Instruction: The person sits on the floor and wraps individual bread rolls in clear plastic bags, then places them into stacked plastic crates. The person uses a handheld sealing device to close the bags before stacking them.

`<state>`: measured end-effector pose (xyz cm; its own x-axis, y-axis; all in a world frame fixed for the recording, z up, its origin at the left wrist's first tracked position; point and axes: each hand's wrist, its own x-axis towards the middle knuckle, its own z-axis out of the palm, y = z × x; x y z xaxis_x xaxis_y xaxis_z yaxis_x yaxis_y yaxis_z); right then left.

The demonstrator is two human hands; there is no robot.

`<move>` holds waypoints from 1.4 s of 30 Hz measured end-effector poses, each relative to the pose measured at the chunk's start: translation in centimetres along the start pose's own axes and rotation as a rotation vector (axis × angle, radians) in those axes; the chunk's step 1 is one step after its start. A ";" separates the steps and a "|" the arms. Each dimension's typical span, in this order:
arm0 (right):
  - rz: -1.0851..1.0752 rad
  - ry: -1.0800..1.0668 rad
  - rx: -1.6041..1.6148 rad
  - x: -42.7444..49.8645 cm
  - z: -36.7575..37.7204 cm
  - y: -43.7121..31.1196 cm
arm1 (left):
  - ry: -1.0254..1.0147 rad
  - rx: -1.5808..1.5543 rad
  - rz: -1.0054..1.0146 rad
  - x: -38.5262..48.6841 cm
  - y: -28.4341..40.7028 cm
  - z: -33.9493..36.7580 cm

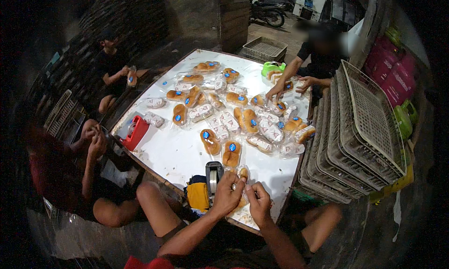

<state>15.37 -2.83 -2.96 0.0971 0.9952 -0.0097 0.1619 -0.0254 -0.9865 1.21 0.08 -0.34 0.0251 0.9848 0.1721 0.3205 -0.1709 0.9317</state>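
At the near edge of a white-topped table (168, 153), my left hand (227, 191) and my right hand (259, 203) meet over a transparent plastic bread bag (243, 173). Both pinch its plastic between thumb and fingers; my hands partly hide the bread. Just beyond lies a wrapped bread roll (231, 153) with a blue sticker, and another wrapped roll (210, 142) sits to its left. A black tape dispenser (213, 177) stands close to my left hand. Beside it is a yellow and dark blue item (197, 195) that I cannot identify.
Several wrapped breads (250, 121) cover the table's middle. A red tape dispenser (135, 132) stands left, a green one (273, 67) at the far right. Stacked plastic crates (372, 118) rise along the right edge. Co-workers sit left and across; one person's hand (275, 91) reaches among the breads.
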 end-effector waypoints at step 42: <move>-0.050 -0.525 0.002 2.8 -5.0 -4.6 | -0.422 0.340 0.066 2.1 0.7 -7.9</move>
<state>19.77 -0.41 2.40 -0.4162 0.9083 -0.0426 0.1522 0.0234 -0.9881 -5.95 1.79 3.24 0.4112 0.9114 0.0178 0.5915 -0.2816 0.7556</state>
